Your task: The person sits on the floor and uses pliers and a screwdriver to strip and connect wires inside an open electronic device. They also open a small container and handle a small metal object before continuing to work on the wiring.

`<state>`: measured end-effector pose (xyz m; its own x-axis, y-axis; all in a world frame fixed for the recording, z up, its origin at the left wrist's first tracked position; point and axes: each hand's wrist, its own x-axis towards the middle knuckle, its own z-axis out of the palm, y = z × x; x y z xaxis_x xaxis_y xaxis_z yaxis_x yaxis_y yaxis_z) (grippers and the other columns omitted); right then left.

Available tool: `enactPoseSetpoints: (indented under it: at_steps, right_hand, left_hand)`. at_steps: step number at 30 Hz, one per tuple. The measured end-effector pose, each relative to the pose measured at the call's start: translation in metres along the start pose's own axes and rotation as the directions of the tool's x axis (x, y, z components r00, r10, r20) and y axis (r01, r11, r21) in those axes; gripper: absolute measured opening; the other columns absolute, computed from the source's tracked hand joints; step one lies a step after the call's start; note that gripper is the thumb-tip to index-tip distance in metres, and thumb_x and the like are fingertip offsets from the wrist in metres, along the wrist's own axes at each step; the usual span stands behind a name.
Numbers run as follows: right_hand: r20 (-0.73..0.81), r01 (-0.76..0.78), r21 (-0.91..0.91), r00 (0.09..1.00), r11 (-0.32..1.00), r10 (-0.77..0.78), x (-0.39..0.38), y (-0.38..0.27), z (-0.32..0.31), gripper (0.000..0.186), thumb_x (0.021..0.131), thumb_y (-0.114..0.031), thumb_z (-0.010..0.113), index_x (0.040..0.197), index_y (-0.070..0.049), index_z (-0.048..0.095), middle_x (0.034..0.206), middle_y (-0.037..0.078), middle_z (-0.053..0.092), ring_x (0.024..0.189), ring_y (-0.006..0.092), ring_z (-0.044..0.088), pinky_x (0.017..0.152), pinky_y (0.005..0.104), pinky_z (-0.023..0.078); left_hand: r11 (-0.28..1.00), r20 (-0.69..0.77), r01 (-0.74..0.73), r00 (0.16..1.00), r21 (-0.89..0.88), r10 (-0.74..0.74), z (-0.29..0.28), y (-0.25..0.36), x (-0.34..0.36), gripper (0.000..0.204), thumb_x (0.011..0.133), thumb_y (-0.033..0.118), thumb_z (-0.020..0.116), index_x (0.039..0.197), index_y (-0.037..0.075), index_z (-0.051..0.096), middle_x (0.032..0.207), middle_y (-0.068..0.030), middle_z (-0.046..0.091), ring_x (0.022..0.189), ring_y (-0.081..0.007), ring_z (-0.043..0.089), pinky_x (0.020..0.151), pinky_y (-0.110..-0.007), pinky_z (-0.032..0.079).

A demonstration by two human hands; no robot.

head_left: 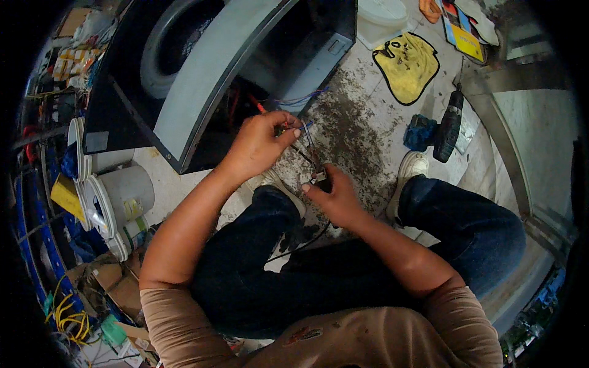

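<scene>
Grey wires [309, 136], just outside the cabinet [215, 73], sit pinched by fingers of the left hand [267, 138]; the right hand [339, 199] grips a small part [320, 176]. Pulling the hands apart could strain or snap the wires.

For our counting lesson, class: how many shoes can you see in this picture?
2. The left shoe is to the left of the right hand; the right shoe is near the drill. Others may be hidden.

Smooth metal-looking casing [211, 67] and soft, matt cloth [407, 69].
</scene>
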<state>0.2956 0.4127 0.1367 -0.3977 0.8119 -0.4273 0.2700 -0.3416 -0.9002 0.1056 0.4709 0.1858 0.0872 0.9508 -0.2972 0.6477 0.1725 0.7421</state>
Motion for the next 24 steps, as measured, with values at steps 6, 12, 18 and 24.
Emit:
enactPoseSetpoints:
  at_steps: [6, 12, 18, 24]
  right_hand:
    - [0.057, 0.047, -0.031, 0.997, 0.998, -0.045, 0.001, 0.004, -0.004, 0.035, 0.078, -0.023, 0.071, 0.098, 0.002, 0.056, 0.082, 0.007, 0.061, 0.073, 0.0123, 0.054, 0.067, 0.0286, 0.044]
    - [0.034, 0.015, -0.052, 0.999, 0.999, -0.013, 0.004, 0.008, -0.002, 0.035, 0.077, -0.023, 0.071, 0.096, 0.002, 0.056, 0.081, 0.008, 0.061, 0.072, 0.0144, 0.055, 0.065, 0.0309, 0.044]
    - [0.003, 0.076, -0.139, 0.997, 0.987, -0.077, 0.0, -0.002, -0.007, 0.032, 0.076, -0.021, 0.071, 0.093, 0.003, 0.057, 0.076, 0.012, 0.061, 0.07, 0.0193, 0.057, 0.066, 0.0333, 0.045]
    - [-0.025, 0.001, -0.135, 1.0, 0.991, -0.005, 0.002, -0.004, -0.005, 0.035, 0.076, -0.023, 0.071, 0.095, 0.004, 0.059, 0.08, 0.015, 0.064, 0.072, 0.022, 0.061, 0.068, 0.0352, 0.046]
  left_hand:
    - [0.999, 0.016, 0.002, 1.0, 0.036, -0.003, -0.003, -0.002, -0.001, 0.016, 0.084, 0.014, 0.063, 0.091, 0.0, 0.066, 0.085, -0.0101, 0.066, 0.08, -0.0166, 0.062, 0.072, -0.03, 0.046]
    - [0.997, 0.04, 0.001, 0.999, 0.075, -0.004, -0.002, -0.004, 0.0, 0.02, 0.083, 0.018, 0.064, 0.091, 0.0, 0.065, 0.083, -0.0133, 0.065, 0.077, -0.022, 0.062, 0.07, -0.032, 0.047]
    - [0.994, 0.075, -0.084, 0.994, 0.075, 0.078, -0.01, -0.006, 0.002, 0.026, 0.082, 0.027, 0.065, 0.093, 0.003, 0.065, 0.082, -0.0161, 0.065, 0.074, -0.0323, 0.063, 0.066, -0.038, 0.047]
    - [0.975, 0.077, -0.096, 0.994, 0.201, 0.082, -0.01, -0.002, 0.001, 0.026, 0.083, 0.027, 0.063, 0.094, 0.003, 0.064, 0.082, -0.0171, 0.064, 0.076, -0.0348, 0.062, 0.066, -0.04, 0.047]
